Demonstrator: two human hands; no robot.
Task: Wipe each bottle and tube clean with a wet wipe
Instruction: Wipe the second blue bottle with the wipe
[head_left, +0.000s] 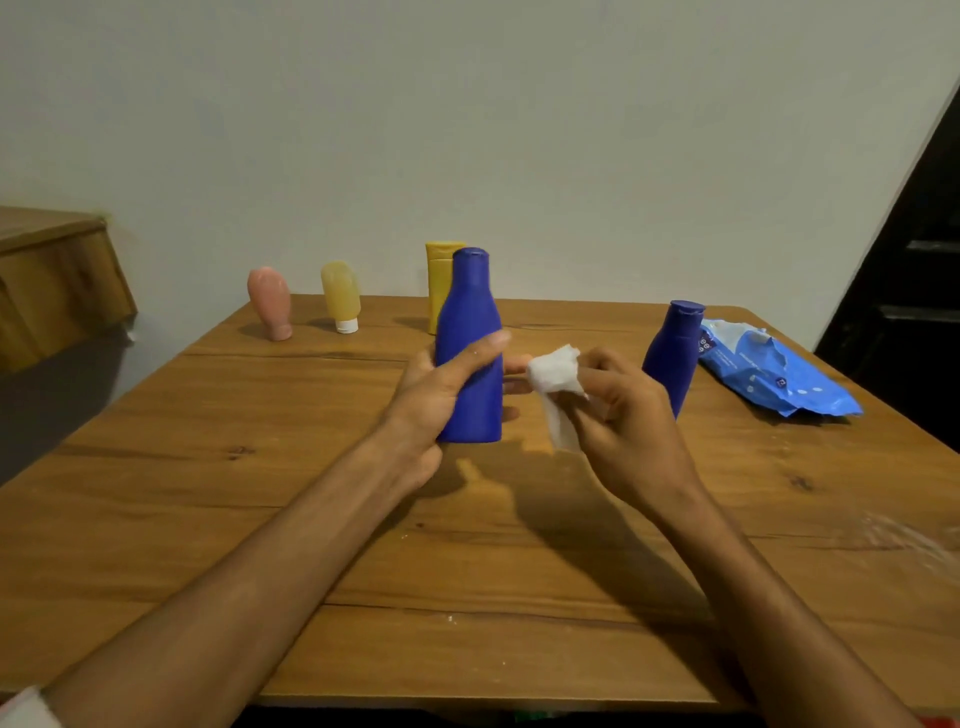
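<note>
The tall blue bottle (470, 332) is held upright at the middle of the tabletop (311, 545) by fingers of the left hand (431, 400). A wet wipe (553, 371) is pinched in fingers of the right hand (628, 415), just beside it. Next it likely must be rubbed on.

Hidden parts, unreadable print.
A tall blue bottle (470, 322) covers part of the yellow bottle (438, 291); the right grip (628, 415) hides the base of the smaller blue bottle (675, 348); lettering on the wipes pack (769, 379) is too small.

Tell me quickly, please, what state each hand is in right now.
Left hand: grips the tall blue bottle, which stands upright.
Right hand: pinches a crumpled white wipe.
</note>
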